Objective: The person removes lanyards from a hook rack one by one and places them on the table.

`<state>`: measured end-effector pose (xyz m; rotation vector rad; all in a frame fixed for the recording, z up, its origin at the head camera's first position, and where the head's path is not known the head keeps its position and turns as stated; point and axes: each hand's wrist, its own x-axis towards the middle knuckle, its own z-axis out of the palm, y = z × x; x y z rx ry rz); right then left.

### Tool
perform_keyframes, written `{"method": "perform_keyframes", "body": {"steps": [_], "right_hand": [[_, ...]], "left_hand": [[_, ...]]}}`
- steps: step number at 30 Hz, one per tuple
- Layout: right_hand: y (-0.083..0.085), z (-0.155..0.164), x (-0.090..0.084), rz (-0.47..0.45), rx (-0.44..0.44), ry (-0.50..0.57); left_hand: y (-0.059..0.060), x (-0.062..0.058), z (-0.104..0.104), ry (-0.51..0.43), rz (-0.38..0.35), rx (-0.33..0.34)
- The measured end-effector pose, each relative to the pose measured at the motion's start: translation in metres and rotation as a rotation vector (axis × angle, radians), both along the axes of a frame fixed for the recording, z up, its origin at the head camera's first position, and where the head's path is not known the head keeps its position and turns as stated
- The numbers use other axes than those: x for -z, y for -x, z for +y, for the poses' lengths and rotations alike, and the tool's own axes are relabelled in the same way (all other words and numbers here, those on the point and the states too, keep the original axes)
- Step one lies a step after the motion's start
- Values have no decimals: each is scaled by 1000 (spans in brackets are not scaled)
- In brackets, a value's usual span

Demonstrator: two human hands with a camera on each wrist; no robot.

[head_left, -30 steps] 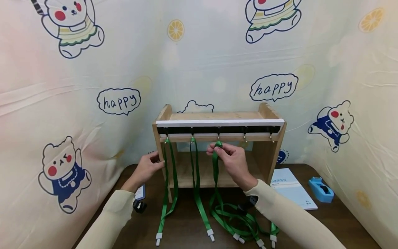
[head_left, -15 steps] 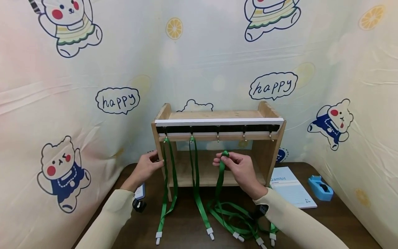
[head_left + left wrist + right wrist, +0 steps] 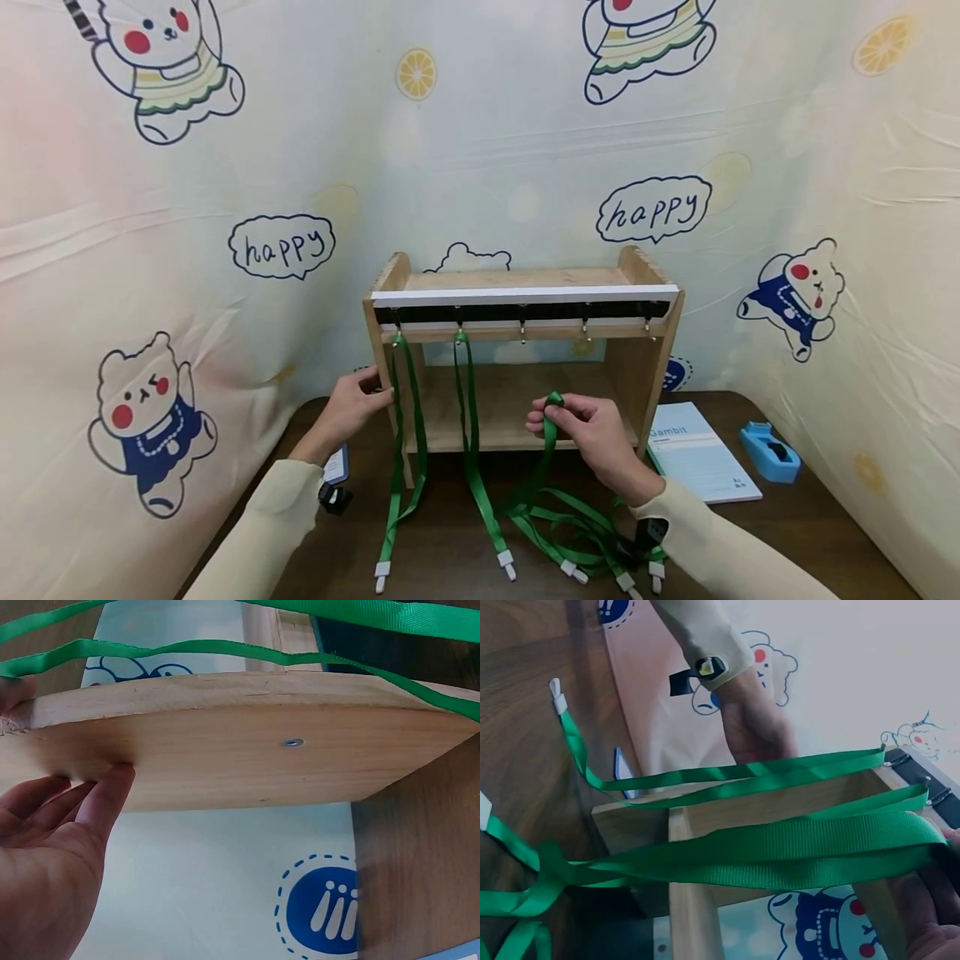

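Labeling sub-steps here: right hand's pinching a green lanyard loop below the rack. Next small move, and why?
Probably lift the lanyard loop held by the right hand to the third hook. That hook is bare, the two hooks to its left carry lanyards, and the left hand steadies the rack.

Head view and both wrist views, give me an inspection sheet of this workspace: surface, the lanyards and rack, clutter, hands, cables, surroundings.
Surface: dark wooden table.
Job's things: wooden rack with a row of five hooks; two green lanyards hang from the two leftmost hooks; third hook and the two to its right are bare; one lanyard loop is held below the hooks; more lanyards lie piled on the table.
Clutter: booklet, blue tape dispenser, small black item by the left sleeve.
Hands: left hand touches the rack's left side panel; right hand pinches the loop.
Cables: nothing seen.
Surroundings: cartoon bear backdrop.
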<state>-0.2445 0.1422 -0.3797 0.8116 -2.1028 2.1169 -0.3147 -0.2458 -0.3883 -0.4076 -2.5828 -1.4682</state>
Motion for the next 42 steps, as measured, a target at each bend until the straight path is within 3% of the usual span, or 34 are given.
{"method": "perform_keyframes", "body": {"steps": [14,28,42], "right_hand": [[3,9,19,-85,-36,-66],[12,6,39,-112,-52,-155],[12,-9,66,-172,-75,-152]], "left_hand": [[4,2,0,-5,-2,5],[3,0,1,-8,13,12],[2,3,-1,2,20,1]]}}
